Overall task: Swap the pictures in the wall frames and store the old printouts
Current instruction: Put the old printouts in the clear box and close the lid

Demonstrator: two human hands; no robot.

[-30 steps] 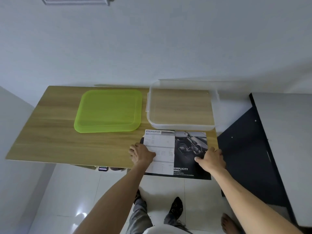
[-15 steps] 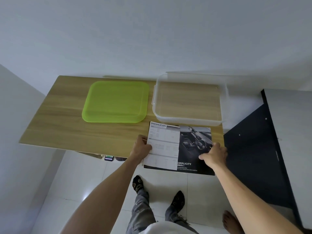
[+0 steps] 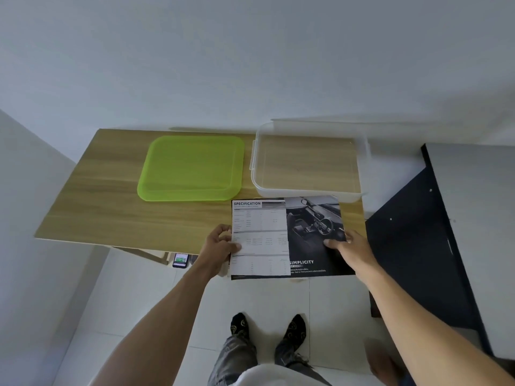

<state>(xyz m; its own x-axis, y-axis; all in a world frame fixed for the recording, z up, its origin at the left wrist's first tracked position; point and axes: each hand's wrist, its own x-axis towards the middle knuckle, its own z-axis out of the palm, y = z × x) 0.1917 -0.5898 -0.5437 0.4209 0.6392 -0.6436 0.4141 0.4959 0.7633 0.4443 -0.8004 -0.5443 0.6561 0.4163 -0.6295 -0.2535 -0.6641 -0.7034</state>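
Note:
A printout [image 3: 287,235], half white specification sheet and half dark car-interior picture, is held over the wooden table's [image 3: 117,215] near right edge. My left hand [image 3: 220,242] pinches its left edge with the thumb on top. My right hand [image 3: 348,245] pinches its right edge. Just beyond the printout stands a clear plastic box [image 3: 309,190], open and with nothing in it. Its green lid [image 3: 192,168] lies flat to the left of the box. No wall frame is in view.
A white wall rises behind the table. A dark cabinet [image 3: 418,246] stands at the right, close to my right arm. A phone [image 3: 180,260] lies below the table's front edge. My feet stand on white floor tiles.
Both hands have lifted the printout's near edge and shifted their hold to its side edges. The view has moved closer to the table.

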